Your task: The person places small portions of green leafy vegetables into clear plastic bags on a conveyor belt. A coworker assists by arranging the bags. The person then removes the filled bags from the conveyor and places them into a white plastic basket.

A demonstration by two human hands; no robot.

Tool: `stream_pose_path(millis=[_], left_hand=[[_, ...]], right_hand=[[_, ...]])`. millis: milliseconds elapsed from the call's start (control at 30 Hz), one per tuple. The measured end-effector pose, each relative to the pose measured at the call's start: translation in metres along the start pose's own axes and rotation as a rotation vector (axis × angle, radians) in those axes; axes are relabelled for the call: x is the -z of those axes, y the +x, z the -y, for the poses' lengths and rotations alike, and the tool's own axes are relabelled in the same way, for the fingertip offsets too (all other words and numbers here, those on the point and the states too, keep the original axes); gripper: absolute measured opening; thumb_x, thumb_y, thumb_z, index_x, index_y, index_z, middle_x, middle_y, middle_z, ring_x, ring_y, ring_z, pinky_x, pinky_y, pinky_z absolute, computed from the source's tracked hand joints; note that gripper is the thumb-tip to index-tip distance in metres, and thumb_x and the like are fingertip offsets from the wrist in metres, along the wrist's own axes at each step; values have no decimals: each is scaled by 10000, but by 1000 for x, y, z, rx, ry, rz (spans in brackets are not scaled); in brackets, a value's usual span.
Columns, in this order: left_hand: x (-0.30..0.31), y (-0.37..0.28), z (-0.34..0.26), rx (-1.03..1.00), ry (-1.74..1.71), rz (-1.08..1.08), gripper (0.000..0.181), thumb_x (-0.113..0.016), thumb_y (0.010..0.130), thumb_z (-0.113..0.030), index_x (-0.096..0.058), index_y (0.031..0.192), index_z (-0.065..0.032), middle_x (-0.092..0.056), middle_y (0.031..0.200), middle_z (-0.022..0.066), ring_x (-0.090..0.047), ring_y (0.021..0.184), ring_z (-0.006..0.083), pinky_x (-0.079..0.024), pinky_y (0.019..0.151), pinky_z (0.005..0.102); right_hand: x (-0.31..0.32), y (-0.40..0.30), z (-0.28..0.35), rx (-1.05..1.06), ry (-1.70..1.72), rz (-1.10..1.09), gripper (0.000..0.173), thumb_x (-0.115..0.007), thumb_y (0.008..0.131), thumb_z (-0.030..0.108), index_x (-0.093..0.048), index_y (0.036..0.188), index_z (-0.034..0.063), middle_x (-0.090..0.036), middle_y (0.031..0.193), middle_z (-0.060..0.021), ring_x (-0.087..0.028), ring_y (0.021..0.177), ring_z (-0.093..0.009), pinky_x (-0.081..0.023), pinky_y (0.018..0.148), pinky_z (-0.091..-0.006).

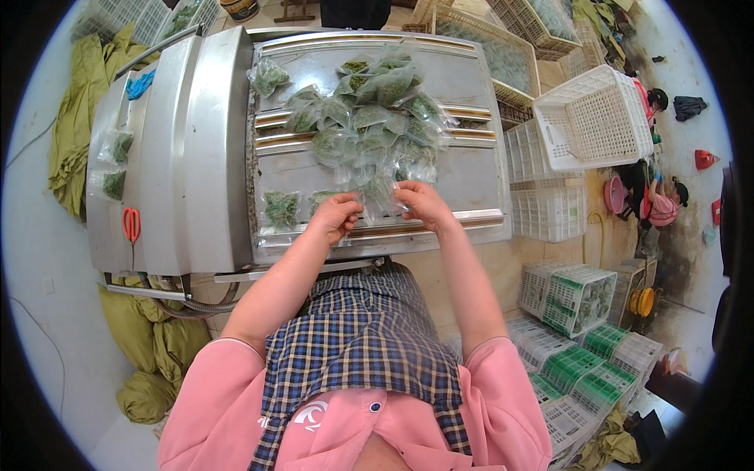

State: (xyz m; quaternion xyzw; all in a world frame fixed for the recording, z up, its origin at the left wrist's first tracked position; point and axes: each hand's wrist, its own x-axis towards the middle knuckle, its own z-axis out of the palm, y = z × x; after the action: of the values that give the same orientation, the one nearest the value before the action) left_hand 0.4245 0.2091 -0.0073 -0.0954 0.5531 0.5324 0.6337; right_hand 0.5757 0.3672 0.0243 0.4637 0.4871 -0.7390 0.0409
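Observation:
Between my two hands is a clear plastic bag of green plant pieces (376, 187). My left hand (337, 216) pinches its left edge, and my right hand (423, 204) pinches its right edge. The bag lies over the near part of a steel vacuum sealing machine's bed (465, 176). Behind it spreads a loose pile of similar filled bags (371, 118). Two more filled bags lie to the left of my hands, one at the near sealing bar (281, 209) and one partly behind my left hand (321, 200). Another bag (270, 78) rests at the bed's far left corner.
On the steel lid (165, 147) at left are red-handled scissors (131, 226), a blue glove (140, 85) and two filled bags (115, 183). White plastic crates (595, 120) stand right of the machine. Stacked crates (565, 297) fill the lower right. People sit far right.

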Motion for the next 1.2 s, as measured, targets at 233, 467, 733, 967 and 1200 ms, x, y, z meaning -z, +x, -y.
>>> stream_pose_path(millis=[233, 467, 733, 967, 1200], left_hand=[[8, 1, -12, -327, 705, -42, 402, -611, 780, 18, -543, 1175, 9, -606, 688, 56, -590, 555, 136, -457, 462, 276], [6, 29, 12, -960, 1215, -364, 294, -570, 764, 26, -574, 1053, -30, -639, 717, 183, -655, 680, 341, -509, 614, 435], [8, 12, 12, -795, 1344, -278, 259, -584, 728, 22, -554, 980, -28, -638, 743, 185, -632, 719, 379, -492, 640, 455], [10, -10, 9, -745, 1392, -251, 259, -620, 748, -10, -557, 999, -14, -652, 739, 143, -643, 684, 334, -504, 620, 425], [-63, 1, 16, -177, 516, 4, 251, -584, 927, -155, -571, 1106, 21, -661, 926, 96, -657, 726, 178, -498, 511, 301]], right_hand=[[24, 29, -30, 275, -297, 51, 216, -714, 743, 65, -661, 952, 44, -665, 715, -2, -607, 626, -109, -497, 600, -258], [4, 23, -46, 616, -665, -374, 169, -750, 677, 109, -660, 811, 58, -697, 714, -58, -649, 648, -223, -510, 667, -341], [15, 14, -42, 561, -831, -184, 160, -744, 667, 147, -658, 782, 76, -694, 715, -60, -624, 643, -256, -500, 704, -366], [47, -18, -14, 405, -201, -265, 203, -689, 826, 205, -673, 895, 15, -688, 716, -71, -634, 654, -139, -489, 606, -282], [100, 29, -47, 445, -312, -398, 275, -650, 848, 122, -622, 1076, -29, -648, 723, -47, -579, 626, -94, -460, 557, -233]])
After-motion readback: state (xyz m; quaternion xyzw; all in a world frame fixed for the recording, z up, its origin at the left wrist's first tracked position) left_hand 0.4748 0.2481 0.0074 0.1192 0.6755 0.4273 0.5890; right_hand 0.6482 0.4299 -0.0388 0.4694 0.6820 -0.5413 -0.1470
